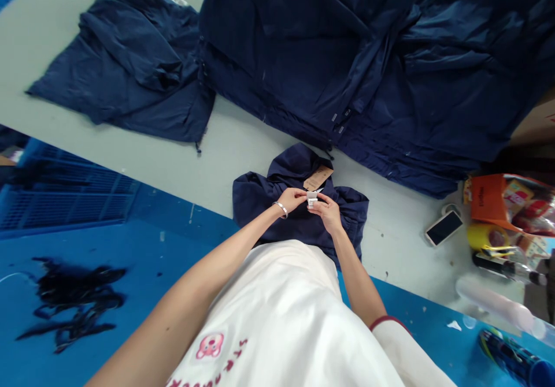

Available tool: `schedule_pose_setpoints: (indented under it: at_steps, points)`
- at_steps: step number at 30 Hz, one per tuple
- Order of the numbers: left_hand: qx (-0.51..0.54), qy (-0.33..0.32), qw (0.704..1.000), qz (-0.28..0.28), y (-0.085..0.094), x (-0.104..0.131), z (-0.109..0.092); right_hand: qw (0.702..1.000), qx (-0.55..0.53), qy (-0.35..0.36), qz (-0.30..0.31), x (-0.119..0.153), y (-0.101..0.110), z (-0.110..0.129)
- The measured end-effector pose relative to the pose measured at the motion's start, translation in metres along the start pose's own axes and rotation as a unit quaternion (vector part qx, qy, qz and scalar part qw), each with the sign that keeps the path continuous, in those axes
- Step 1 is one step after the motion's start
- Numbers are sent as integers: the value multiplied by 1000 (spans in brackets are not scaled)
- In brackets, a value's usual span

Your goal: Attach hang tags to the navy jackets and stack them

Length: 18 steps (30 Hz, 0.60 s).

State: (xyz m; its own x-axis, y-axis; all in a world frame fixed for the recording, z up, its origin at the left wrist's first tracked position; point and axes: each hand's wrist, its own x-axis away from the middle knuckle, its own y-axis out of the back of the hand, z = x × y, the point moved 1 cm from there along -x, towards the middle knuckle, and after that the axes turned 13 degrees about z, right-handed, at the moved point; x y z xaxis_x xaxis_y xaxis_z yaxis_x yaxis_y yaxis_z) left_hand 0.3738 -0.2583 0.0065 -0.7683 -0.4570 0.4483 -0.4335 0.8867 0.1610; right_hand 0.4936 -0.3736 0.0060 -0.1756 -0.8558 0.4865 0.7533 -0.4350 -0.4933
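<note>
Grey table [243,144] under navy jackets [368,63], phone [443,227], snack bags [511,202]

left hand [291,198] + right hand [328,211]: pinch small white tag [312,200] | on folded navy jacket [260,202] at table's [234,144] near edge | phone [443,227] toward right edge

Bare grey tabletop [243,144] lay open left of the small folded navy garment [260,202], a clear lane. Ahead, the big heap of navy jackets [368,69] walled it off. Rightward, a white smartphone [443,227] and an orange snack packet [489,199] crowded the way.
</note>
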Motion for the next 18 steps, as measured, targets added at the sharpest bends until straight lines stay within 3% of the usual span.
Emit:
schedule_pose_setpoints:
  at_steps: [18]
  points:
    - [8,2,1000,-23,-1,0,-7,1000,9,7,-10,-5,2,-3]
